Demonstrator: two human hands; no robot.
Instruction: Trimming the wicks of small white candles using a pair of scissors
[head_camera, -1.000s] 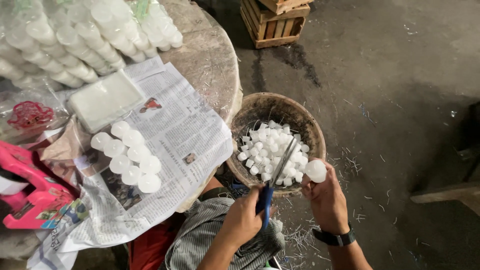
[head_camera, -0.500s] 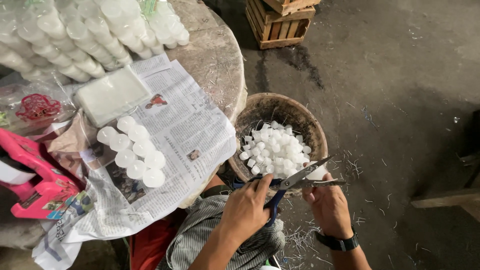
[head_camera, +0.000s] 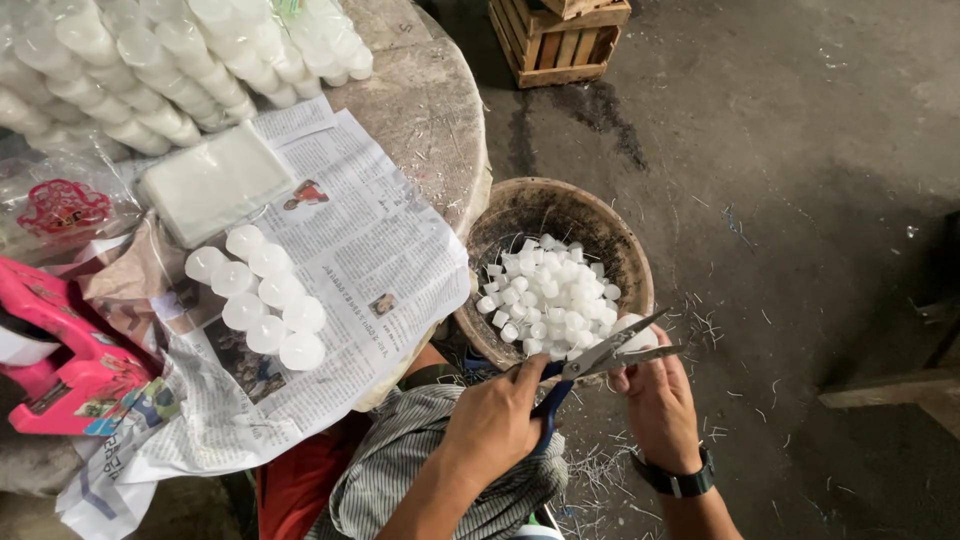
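**Trimming a small white candle with scissors over a basket**

A pair of scissors with blue handles is held in the left hand, whose fingers are closed through the handle loops; the steel blades are parted in a narrow V. A small white candle is pinched in the fingertips of the right hand, which bears a dark wristwatch. The candle sits just beside the open blades, above the near rim of a round, weathered basket that stands on the concrete floor.

The candle is judged to be light, waxy and somewhat slippery, and brittle enough to chip under pressure; it is best gripped around its smooth round side, clear of the end being cut. The scissors are rigid metal and are best taken by the handle loops.

The basket is filled with many small white pieces. Thin pale trimmings are scattered on the floor near the hands. On the round stone table, a sheet of newspaper is spread to its near edge, carrying a cluster of seven white candles and a flat pale slab. Bagged rows of candles lie toward the far edge, and a pink tool at the left edge. A wooden crate stands beyond the table.
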